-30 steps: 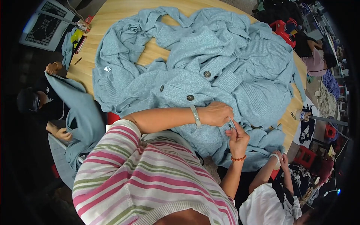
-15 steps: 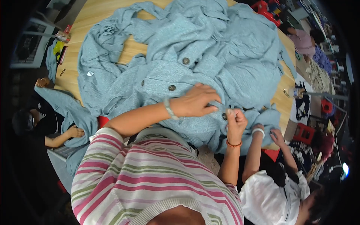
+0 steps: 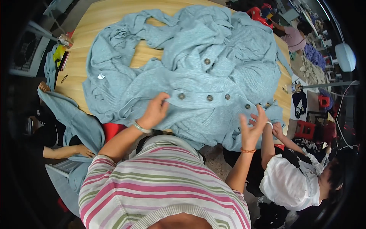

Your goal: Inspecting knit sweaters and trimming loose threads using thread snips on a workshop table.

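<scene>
A light blue-grey knitted cardigan (image 3: 190, 110) lies before me, its button band stretched from left to right with several dark round buttons (image 3: 209, 98) along it. At the band's left end, my left hand (image 3: 153, 113) is closed, fingertips pinching the knit near a button. Over the band's right end, my right hand (image 3: 252, 129) has its fingers spread and holds nothing; it is slightly blurred, close to the last button (image 3: 247, 106). More of the same blue-grey knitwear (image 3: 198, 30) is heaped behind, with another button (image 3: 207, 61) showing.
The wooden table (image 3: 80, 57) carries the heap. On the right, a person in white (image 3: 286, 183) has hands on blue-grey fabric, close to my right hand. At left, another person holds up a blue-grey piece (image 3: 72, 118). Red stools (image 3: 304, 129) stand at far right.
My left hand has moved left from the middle of the cardigan to the band's left end. My right hand has let go of the button area and opened. The band now lies straighter, more buttons showing.
</scene>
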Motion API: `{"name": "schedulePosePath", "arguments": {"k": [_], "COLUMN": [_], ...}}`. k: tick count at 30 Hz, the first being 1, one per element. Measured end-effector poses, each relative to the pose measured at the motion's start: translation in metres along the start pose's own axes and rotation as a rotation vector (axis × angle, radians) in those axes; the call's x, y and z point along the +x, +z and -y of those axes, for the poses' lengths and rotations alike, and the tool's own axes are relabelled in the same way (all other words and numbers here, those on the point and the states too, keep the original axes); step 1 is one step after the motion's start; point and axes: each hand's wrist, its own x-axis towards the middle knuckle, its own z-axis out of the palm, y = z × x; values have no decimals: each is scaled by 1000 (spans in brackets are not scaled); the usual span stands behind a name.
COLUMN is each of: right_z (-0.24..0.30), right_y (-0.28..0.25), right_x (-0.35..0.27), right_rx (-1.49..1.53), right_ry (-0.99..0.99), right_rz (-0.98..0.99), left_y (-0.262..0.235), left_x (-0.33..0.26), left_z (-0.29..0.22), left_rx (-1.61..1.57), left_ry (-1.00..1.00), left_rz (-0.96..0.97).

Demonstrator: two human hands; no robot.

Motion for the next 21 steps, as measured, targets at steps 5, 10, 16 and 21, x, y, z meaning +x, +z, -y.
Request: {"name": "schedulePosePath", "arguments": {"k": [5,10,16,21], "right_z": [86,62,-5,-8], "right_y": [51,73,-48,-222], "right_x": [-47,-70,-129,-267], "right_rx": [66,451,-240,-910], "right_ry": [-409,-191,-21,282], "right_rz": [466,530,-141,-570], "left_y": [12,-4,-56,-119], "left_x": [-54,-68,-46,0], "left_z": [-78,-92,-12,98], "left_rx": [-484,-299,239,672], "left_ry": [501,939,772,395], "left_rz": [406,422,-29,-168]}}
